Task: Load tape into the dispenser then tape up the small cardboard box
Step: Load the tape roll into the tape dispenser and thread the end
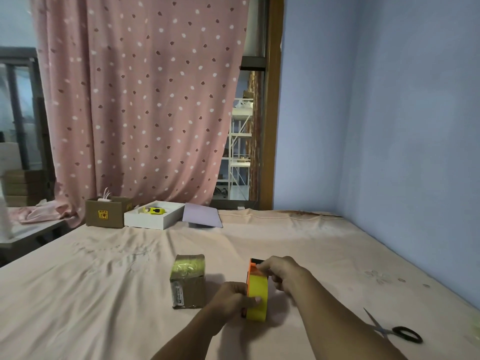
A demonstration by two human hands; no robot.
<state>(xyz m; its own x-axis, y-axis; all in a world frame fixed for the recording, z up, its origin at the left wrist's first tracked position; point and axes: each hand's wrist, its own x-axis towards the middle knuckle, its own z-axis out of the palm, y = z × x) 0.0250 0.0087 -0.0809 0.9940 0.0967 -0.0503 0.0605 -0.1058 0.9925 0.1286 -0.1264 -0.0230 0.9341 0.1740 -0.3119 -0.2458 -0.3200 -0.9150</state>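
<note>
An orange tape dispenser (250, 271) stands on edge on the pink bedsheet (104, 294), with a roll of yellow tape (258, 294) seated in it. My left hand (235, 298) grips the near side of the roll and dispenser. My right hand (281, 272) pinches the tape end at the dispenser's top front. To the left, the small cardboard box (188, 281) rests closed, with yellow tape across its top and a label on its front.
Black-handled scissors (394, 329) lie at the right near the wall. At the far edge sit a brown carton (107, 211), a white tray (153, 216) holding a yellow tool, and a lilac sheet (202, 215). A spotted pink curtain hangs behind.
</note>
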